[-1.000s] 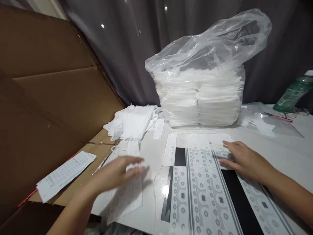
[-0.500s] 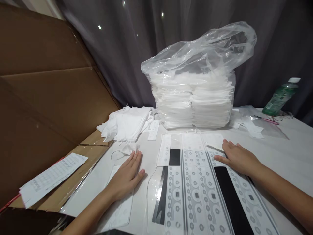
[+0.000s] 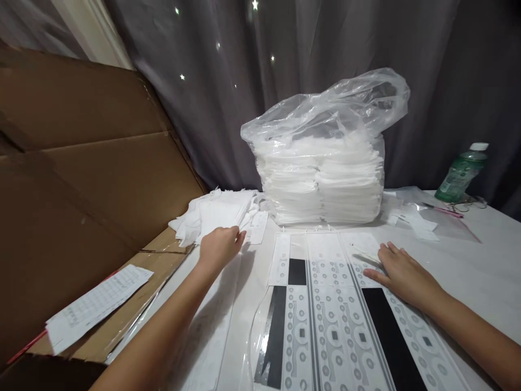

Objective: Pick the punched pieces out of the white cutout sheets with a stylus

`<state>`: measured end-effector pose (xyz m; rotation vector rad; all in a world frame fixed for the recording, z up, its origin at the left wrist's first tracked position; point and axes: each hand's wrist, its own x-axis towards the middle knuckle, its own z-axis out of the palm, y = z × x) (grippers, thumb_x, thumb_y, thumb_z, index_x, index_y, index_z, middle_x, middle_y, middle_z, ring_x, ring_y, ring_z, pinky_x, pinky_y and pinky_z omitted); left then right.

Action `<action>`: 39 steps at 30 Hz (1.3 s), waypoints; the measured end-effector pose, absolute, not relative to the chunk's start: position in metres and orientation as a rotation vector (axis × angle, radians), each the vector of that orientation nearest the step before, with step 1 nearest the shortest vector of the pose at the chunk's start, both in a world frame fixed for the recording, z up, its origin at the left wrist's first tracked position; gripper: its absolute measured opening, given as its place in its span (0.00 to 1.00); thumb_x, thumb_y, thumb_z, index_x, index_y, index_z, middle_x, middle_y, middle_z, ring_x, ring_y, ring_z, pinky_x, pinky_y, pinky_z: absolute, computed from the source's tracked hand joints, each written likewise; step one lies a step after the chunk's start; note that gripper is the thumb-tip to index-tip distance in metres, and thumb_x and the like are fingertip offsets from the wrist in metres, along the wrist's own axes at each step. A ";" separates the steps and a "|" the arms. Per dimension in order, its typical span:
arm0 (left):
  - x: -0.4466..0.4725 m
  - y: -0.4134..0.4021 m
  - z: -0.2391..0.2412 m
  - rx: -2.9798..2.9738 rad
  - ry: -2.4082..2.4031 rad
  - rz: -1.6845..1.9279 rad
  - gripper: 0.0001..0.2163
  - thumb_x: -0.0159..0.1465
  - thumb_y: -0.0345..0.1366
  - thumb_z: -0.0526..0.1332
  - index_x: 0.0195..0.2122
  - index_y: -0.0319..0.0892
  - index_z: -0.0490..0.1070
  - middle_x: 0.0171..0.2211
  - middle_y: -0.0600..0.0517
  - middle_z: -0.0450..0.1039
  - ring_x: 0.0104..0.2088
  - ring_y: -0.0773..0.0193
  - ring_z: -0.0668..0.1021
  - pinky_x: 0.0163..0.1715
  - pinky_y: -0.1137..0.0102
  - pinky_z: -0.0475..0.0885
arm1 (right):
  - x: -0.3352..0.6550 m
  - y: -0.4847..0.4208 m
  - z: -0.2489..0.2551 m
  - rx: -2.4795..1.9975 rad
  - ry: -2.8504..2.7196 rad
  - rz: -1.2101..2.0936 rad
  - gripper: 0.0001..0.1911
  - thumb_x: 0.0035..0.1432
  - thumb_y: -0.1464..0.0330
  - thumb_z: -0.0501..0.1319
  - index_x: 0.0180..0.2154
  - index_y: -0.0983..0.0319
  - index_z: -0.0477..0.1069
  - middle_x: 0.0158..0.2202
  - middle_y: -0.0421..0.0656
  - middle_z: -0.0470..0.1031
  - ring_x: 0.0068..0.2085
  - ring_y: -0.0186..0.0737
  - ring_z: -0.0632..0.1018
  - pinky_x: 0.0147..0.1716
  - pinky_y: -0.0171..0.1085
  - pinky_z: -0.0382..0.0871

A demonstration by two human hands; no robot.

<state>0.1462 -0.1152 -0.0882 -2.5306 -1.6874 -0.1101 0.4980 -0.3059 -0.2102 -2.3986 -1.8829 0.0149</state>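
My left hand is closed, fingers curled down at the near edge of a pile of white cloth pieces. Whatever its fingertips pinch is hidden from view. My right hand lies open and flat on the right part of a clear plastic-covered sheet, printed with grey circles and black strips. A thin pale stick-like tool runs up to its fingertips; whether the fingers press on it I cannot tell. Below my left forearm lies a white sheet.
A clear plastic bag of stacked white cloths stands at the back. At left are an open cardboard box and printed papers. A green bottle, a pink-handled tool and a flat plastic bag are at right.
My left hand has lifted from lying flat on the table and moved forward to the cloth pile, its fingers now curled. My right hand stays on the printed sheet. The view has tilted up slightly.
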 end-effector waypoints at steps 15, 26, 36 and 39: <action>0.209 -0.130 -0.145 -3.232 -0.940 0.425 0.36 0.62 0.62 0.49 0.67 0.53 0.43 0.69 0.53 0.30 0.67 0.48 0.38 0.64 0.52 0.37 | 0.520 -0.297 -0.201 -2.349 -1.959 -0.149 0.28 0.63 0.52 0.50 0.46 0.70 0.69 0.51 0.61 0.72 0.61 0.62 0.63 0.57 0.60 0.54; 0.216 -0.146 -0.145 -3.291 -0.684 0.492 0.48 0.53 0.64 0.59 0.68 0.44 0.43 0.68 0.43 0.30 0.67 0.43 0.35 0.61 0.46 0.31 | 0.430 -0.342 -0.141 -1.376 -1.561 0.459 0.27 0.66 0.50 0.41 0.29 0.60 0.67 0.25 0.43 0.71 0.29 0.39 0.76 0.27 0.38 0.72; 0.162 -0.251 -0.140 -3.419 -0.671 0.319 0.31 0.67 0.51 0.50 0.67 0.40 0.48 0.67 0.44 0.46 0.66 0.53 0.52 0.63 0.56 0.48 | 0.378 -0.354 -0.179 -0.937 -1.006 1.496 0.18 0.53 0.55 0.66 0.36 0.63 0.74 0.28 0.43 0.78 0.21 0.34 0.77 0.22 0.35 0.76; 0.157 -0.271 -0.161 -3.353 -0.872 0.068 0.30 0.68 0.49 0.49 0.67 0.44 0.44 0.67 0.46 0.44 0.66 0.51 0.51 0.63 0.50 0.45 | 0.377 -0.352 -0.183 -0.905 -0.988 1.575 0.14 0.45 0.62 0.72 0.29 0.63 0.72 0.30 0.41 0.75 0.24 0.34 0.78 0.26 0.36 0.77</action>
